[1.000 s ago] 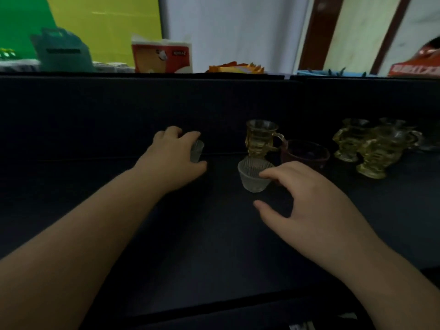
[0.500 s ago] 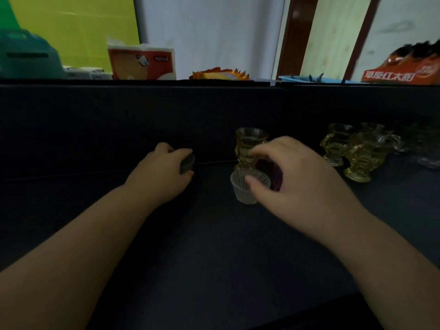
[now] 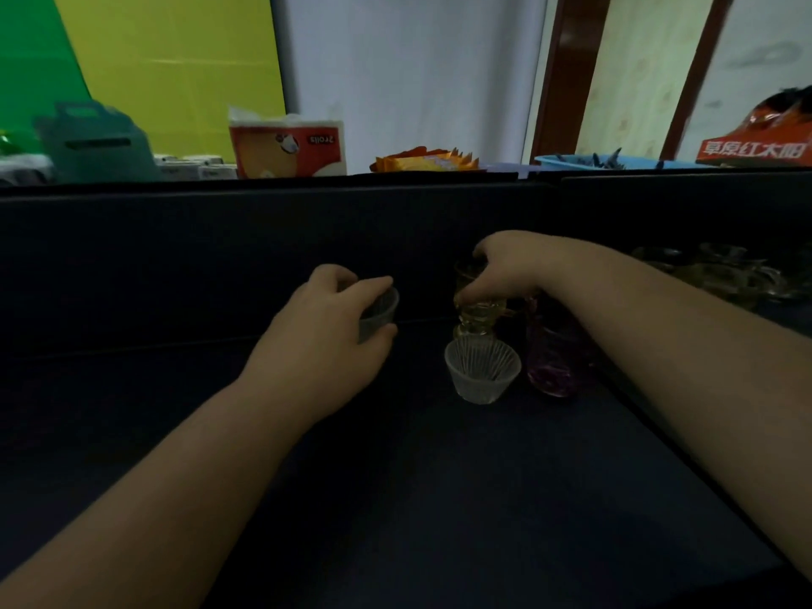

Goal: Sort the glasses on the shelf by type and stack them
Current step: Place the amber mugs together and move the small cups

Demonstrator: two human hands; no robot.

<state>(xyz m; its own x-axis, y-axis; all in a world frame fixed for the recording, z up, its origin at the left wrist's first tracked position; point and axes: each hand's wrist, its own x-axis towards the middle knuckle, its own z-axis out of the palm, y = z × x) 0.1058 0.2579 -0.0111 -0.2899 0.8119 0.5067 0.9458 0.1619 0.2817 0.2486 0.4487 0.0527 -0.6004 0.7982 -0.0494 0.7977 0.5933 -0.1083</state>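
Observation:
My left hand (image 3: 320, 331) grips a small clear ribbed glass (image 3: 378, 316) at the back of the dark shelf (image 3: 439, 498). My right hand (image 3: 509, 268) reaches over and grips the top of an amber handled glass (image 3: 476, 316) standing against the back wall. A second clear ribbed glass (image 3: 482, 371) stands free in front of the amber one. To its right is a purple glass (image 3: 551, 367), partly under my right forearm. More amber handled glasses (image 3: 720, 274) cluster at the far right.
The shelf's dark back wall (image 3: 219, 257) rises just behind the glasses. Above it sit a tissue pack (image 3: 288, 147), an orange snack packet (image 3: 424, 160), a teal box (image 3: 94, 145) and a blue basket (image 3: 584, 160).
My right hand moved from beside the free clear glass up and back onto the amber handled glass. My left hand kept its hold on the other clear glass.

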